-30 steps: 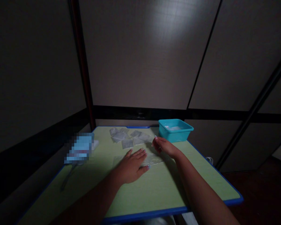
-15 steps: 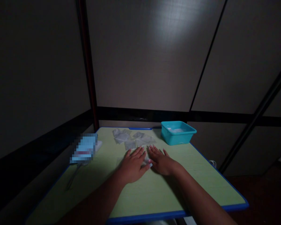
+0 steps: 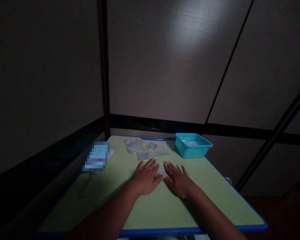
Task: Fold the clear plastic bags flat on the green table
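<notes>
My left hand [image 3: 145, 179] lies palm down with its fingers stretched out, pressing on a thin, clear plastic bag [image 3: 160, 171] on the table. Beside it, my right hand [image 3: 179, 181] is also flat with spread fingers, its fingertips at the bag's right side. The two thumbs point toward each other over the bag. Most of this bag is hidden under the hands. Just beyond the fingertips lie several more clear bags [image 3: 143, 156], some crumpled and overlapping.
A turquoise plastic basin [image 3: 192, 152] with whitish, clear material inside stands at the table's back right. On the left edge is a blurred-out light-blue object [image 3: 98, 156] with a strap [image 3: 84, 187]. The green table [image 3: 215, 196] has a blue rim; panelled walls close in behind and left.
My right hand has shifted slightly right and toward me, widening the gap between the hands over the bag. The whole view has turned a little, so the scene sits further right.
</notes>
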`<action>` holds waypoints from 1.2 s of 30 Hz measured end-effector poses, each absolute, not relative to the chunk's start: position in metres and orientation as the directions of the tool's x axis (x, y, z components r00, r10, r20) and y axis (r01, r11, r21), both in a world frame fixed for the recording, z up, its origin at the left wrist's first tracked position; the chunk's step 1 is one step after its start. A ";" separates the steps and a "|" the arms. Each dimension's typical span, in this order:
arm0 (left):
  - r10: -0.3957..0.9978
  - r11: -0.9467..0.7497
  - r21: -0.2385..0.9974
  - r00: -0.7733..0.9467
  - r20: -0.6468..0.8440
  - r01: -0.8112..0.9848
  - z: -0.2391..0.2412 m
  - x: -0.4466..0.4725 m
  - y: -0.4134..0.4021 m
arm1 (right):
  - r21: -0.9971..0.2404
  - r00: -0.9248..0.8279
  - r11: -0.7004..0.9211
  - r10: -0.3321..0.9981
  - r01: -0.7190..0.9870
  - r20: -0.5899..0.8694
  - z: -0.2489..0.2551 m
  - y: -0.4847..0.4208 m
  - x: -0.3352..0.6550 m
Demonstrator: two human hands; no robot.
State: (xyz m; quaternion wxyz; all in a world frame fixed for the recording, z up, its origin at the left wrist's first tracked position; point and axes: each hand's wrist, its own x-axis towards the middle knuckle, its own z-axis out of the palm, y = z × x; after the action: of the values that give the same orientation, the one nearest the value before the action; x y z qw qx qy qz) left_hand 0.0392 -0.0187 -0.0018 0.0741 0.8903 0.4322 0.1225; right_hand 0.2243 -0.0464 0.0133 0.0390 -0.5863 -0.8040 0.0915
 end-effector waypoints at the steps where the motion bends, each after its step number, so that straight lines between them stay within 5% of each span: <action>1: 0.788 -0.615 0.241 0.597 0.152 0.751 -0.002 0.039 -0.019 | -0.188 -0.290 0.279 0.956 0.942 -0.038 0.013 -0.048 0.227; 20: 0.781 -0.617 0.308 0.612 0.127 0.724 0.005 0.033 -0.025 | 0.024 -0.133 0.133 0.991 0.991 0.021 -0.025 -0.030 0.265; 28: 0.776 -0.620 0.312 0.620 0.112 0.720 0.008 0.033 -0.027 | -0.077 -0.133 0.143 0.984 0.987 0.116 -0.018 -0.032 0.254; 36: 0.778 -0.621 0.309 0.615 0.130 0.720 0.005 0.034 -0.026 | -0.101 -0.163 0.166 0.986 0.981 0.034 -0.017 -0.034 0.253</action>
State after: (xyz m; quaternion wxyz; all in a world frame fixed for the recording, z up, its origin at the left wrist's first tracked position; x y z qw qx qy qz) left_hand 0.0342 -0.0264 0.0055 0.1137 0.8914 0.4201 0.1267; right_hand 0.2525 -0.0338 -0.0174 0.0457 -0.6452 -0.7622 0.0274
